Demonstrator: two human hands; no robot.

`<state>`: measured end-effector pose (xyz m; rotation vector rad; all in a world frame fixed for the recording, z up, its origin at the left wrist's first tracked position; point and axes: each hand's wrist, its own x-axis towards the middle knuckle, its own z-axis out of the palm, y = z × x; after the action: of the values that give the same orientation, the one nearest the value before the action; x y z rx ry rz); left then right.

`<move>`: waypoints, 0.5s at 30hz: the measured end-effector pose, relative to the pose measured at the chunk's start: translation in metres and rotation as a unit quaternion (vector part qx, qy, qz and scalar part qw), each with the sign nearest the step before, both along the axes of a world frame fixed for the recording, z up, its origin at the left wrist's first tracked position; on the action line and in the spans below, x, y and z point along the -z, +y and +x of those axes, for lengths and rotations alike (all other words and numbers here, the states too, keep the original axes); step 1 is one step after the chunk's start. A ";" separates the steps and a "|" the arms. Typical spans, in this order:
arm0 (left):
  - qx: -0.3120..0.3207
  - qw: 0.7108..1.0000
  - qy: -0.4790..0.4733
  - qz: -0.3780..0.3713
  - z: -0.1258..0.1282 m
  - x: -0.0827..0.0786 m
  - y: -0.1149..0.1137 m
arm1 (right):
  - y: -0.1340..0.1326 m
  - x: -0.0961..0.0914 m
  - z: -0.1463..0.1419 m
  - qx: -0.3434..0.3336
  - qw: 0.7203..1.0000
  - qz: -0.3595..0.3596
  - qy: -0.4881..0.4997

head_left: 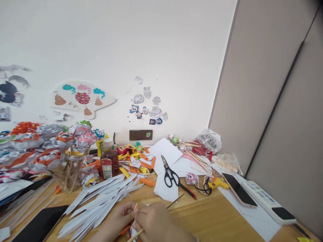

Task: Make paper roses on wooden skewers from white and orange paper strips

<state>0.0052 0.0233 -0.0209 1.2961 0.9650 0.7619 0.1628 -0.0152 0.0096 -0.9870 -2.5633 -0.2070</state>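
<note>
My left hand [120, 216] and my right hand [157, 223] meet low at the front edge of the wooden table [209, 218]. Both are closed in a pinch on a small folded paper piece [133, 228] with white and orange showing. A thin wooden skewer [174, 201] runs under my right hand, its far end pointing up and right and its near end poking out below the fingers. A fan of white folded paper strips [101, 201] lies just left of my left hand.
Black scissors [169, 173] lie on white sheets behind my hands. A yellow glue gun [217, 183], a phone [238, 193], a white remote [267, 201], a brown bottle [109, 163], paper flowers [45, 148] and a dark tablet [37, 225] crowd the table.
</note>
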 end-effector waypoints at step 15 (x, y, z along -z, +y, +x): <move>-0.004 1.000 0.006 0.012 -0.004 0.002 0.006 | -0.004 -0.012 -0.001 0.024 0.999 -0.019 -0.035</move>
<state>0.0013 0.0291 -0.0229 1.3201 0.9740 0.7749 0.1620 -0.0195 0.0215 -1.0748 -2.6162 -0.2099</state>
